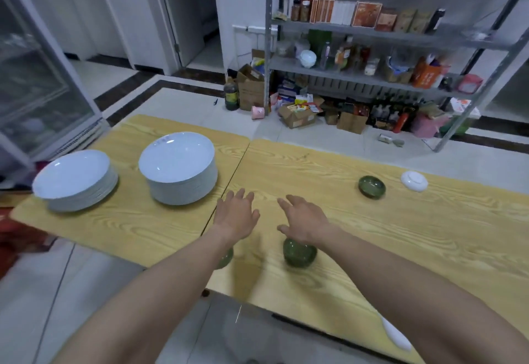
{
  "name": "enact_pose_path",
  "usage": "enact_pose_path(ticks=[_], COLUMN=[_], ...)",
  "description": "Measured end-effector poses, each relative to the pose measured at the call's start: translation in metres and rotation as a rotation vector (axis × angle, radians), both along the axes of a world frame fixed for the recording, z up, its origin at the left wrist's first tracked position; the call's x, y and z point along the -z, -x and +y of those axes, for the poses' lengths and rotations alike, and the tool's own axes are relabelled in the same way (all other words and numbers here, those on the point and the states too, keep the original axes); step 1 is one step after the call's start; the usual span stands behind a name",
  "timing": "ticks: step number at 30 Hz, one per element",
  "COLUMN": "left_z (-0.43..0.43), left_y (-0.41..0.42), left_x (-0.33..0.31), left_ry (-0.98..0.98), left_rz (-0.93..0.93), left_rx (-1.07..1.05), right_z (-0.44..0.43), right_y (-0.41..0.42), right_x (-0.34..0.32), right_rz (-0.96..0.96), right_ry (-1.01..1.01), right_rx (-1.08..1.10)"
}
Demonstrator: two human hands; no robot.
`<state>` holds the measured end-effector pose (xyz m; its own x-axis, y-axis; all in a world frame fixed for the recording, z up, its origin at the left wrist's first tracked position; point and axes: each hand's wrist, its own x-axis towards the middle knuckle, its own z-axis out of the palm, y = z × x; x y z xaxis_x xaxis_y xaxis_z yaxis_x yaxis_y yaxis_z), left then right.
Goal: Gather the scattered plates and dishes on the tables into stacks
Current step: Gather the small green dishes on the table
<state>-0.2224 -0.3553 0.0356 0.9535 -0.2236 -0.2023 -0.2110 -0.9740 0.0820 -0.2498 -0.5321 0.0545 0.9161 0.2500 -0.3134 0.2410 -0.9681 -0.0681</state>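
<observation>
Hands, left hand (236, 214) and right hand (305, 220), spread empty above green bowl (299, 253), two plate stacks (179, 167) left.

Background: grey metal shelf rack (372, 31) against far wall, loaded with boxes, jars and packets. Dark oil bottle (231, 94) stands on tiled floor (183, 106), just beside open cardboard box (251, 88). Second open cardboard carton (297, 116) near rack base. Glass-door cabinet (37, 83) at left. Open doorway (197, 11) behind.
</observation>
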Motion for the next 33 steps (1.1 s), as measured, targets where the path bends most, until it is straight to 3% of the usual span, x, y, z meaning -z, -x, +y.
enact_pose_path(ticks=[11,13,17,19,25,33], left_z=[0.070,0.082,0.103,0.110,0.124,0.130], left_y=[0.043,0.044,0.036,0.031,0.017,0.004], left_x=[0.033,0.044,0.065,0.073,0.096,0.123], left_ry=[0.102,0.194,0.460,0.534,0.657,0.728], left_rz=[0.105,0.156,0.276,0.357,0.429,0.495], left_rx=[-0.198,-0.269,-0.511,-0.619,-0.807,-0.805], right_z=[0.068,0.083,0.117,0.131,0.155,0.167], right_y=[0.017,0.018,0.013,0.009,-0.001,-0.010], right_x=[0.039,0.047,0.061,0.071,0.104,0.130], right_rz=[0.093,0.138,0.358,0.466,0.527,0.455], right_ry=[-0.075,-0.190,-0.696,-0.805,-0.832,-0.830], right_rx=[-0.085,0.033,0.674,0.858,1.068,1.242])
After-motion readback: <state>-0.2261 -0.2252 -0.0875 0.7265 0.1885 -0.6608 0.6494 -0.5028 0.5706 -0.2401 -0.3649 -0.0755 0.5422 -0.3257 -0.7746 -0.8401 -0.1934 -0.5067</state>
